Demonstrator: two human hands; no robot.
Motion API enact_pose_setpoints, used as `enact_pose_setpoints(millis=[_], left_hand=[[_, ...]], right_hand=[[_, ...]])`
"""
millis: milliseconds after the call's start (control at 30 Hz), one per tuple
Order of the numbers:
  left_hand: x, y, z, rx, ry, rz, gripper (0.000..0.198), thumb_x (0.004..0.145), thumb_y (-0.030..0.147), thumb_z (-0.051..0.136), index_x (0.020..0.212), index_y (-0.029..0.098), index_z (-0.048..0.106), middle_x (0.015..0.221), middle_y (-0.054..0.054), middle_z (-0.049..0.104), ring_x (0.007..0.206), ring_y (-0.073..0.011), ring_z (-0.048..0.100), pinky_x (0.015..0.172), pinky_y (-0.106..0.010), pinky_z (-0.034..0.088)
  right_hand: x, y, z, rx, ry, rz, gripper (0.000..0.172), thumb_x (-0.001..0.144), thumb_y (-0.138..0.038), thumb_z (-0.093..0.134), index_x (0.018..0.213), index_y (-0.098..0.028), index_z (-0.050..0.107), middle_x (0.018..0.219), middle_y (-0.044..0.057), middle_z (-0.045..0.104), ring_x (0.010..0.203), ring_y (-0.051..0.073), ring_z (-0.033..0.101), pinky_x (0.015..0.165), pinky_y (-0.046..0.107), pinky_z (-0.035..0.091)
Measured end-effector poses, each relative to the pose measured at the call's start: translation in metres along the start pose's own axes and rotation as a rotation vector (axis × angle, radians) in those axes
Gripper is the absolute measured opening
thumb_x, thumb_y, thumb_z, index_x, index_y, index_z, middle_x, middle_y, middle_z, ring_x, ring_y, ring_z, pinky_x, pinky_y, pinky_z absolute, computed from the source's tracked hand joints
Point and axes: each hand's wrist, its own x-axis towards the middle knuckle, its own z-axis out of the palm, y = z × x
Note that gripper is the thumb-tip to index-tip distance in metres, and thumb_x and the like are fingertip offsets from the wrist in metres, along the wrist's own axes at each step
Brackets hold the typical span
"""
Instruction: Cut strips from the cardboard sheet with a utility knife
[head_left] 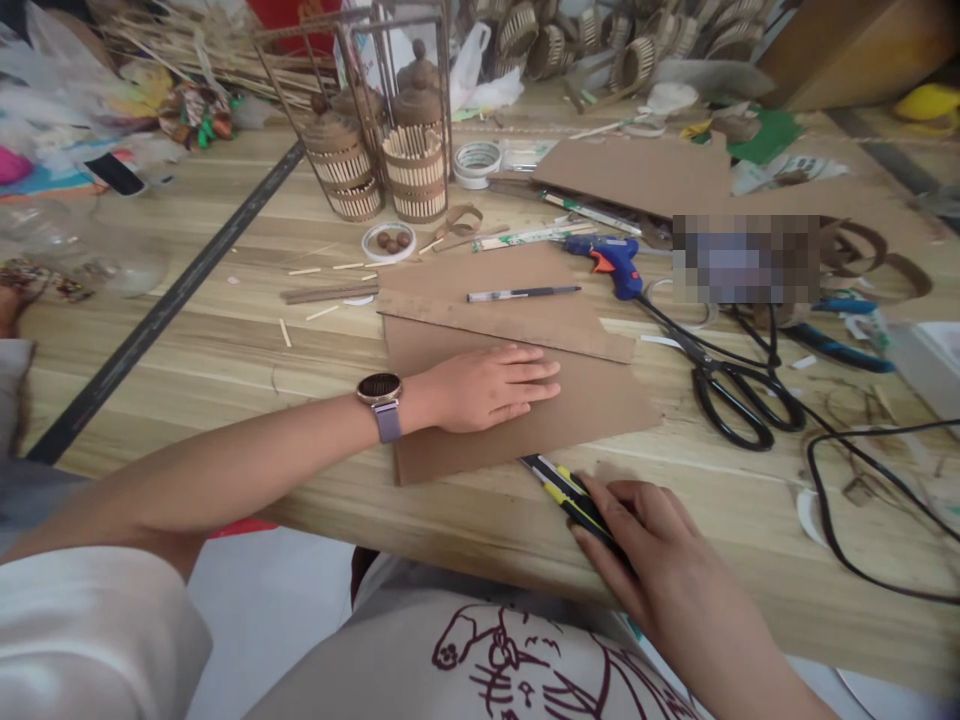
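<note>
My left hand (491, 388) lies flat on a brown cardboard sheet (600, 402), fingers stretched out to the right. A watch is on that wrist. My right hand (660, 545) is closed around a yellow and black utility knife (571, 492) just below the sheet's front edge. The knife's tip points up and left, close to that edge; whether it touches the cardboard I cannot tell. A narrow cardboard strip (510, 325) lies across the sheet above my left fingers. Behind it, a pen (525, 293) rests on more cardboard.
To the right are a blue glue gun (611, 262), black-handled scissors (739, 400), blue-handled pliers (840, 345) and a loose black cable (821, 500). Small stick-walled models (416, 175) stand at the back beside a tape roll (477, 162). A lid with brown balls (388, 241) sits before them.
</note>
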Motion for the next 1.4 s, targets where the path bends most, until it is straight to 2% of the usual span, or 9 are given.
enact_pose_setpoints(millis=[267,467,733,933,1200,1400], left_hand=[[0.001,-0.001,0.0,-0.027,-0.017,-0.015,0.044,0.105,0.027,0.04,0.146,0.015,0.051,0.158,-0.009,0.042,0.151,-0.0237,0.031,0.126,-0.041,0.024],[0.001,-0.002,0.003,-0.024,-0.01,-0.013,0.044,0.106,0.027,0.039,0.147,0.016,0.05,0.158,-0.008,0.041,0.151,-0.0226,0.029,0.126,-0.039,0.023],[0.001,-0.002,0.002,-0.049,0.011,-0.02,0.043,0.104,0.023,0.044,0.146,0.014,0.051,0.157,-0.009,0.044,0.15,-0.0224,0.031,0.126,-0.04,0.025],[0.001,0.0,0.001,-0.033,0.007,-0.018,0.044,0.104,0.024,0.043,0.146,0.014,0.051,0.157,-0.009,0.043,0.15,-0.0232,0.032,0.126,-0.04,0.025],[0.003,0.001,-0.002,0.028,-0.041,-0.031,0.044,0.106,0.025,0.04,0.147,0.015,0.049,0.159,-0.006,0.041,0.151,-0.0225,0.03,0.127,-0.037,0.023],[0.005,0.001,-0.003,0.025,-0.068,-0.034,0.044,0.105,0.024,0.039,0.148,0.014,0.049,0.16,-0.007,0.039,0.152,-0.0237,0.028,0.127,-0.038,0.021]], right_hand=[[0.0,0.0,0.003,0.031,-0.054,-0.043,0.043,0.1,-0.04,0.046,0.136,-0.02,0.057,0.101,0.011,0.064,0.093,0.024,0.067,0.076,0.037,0.061],[0.003,-0.004,0.004,0.009,-0.024,-0.055,0.042,0.102,-0.04,0.043,0.131,-0.014,0.059,0.1,0.012,0.064,0.093,0.024,0.065,0.076,0.038,0.061],[0.013,-0.012,0.005,0.047,-0.058,-0.122,0.037,0.101,-0.035,0.042,0.127,-0.017,0.061,0.096,0.01,0.065,0.087,0.023,0.066,0.072,0.036,0.062],[0.014,-0.02,0.009,0.032,-0.015,-0.119,0.038,0.102,-0.035,0.037,0.126,-0.018,0.061,0.094,0.01,0.063,0.085,0.023,0.065,0.071,0.036,0.061],[0.026,-0.024,0.008,-0.003,0.001,-0.224,0.036,0.102,-0.032,0.038,0.117,-0.011,0.063,0.091,0.011,0.063,0.081,0.021,0.064,0.067,0.034,0.061],[0.024,-0.028,0.012,-0.015,-0.006,-0.21,0.036,0.103,-0.034,0.037,0.118,-0.013,0.062,0.092,0.011,0.063,0.08,0.022,0.064,0.065,0.034,0.06]])
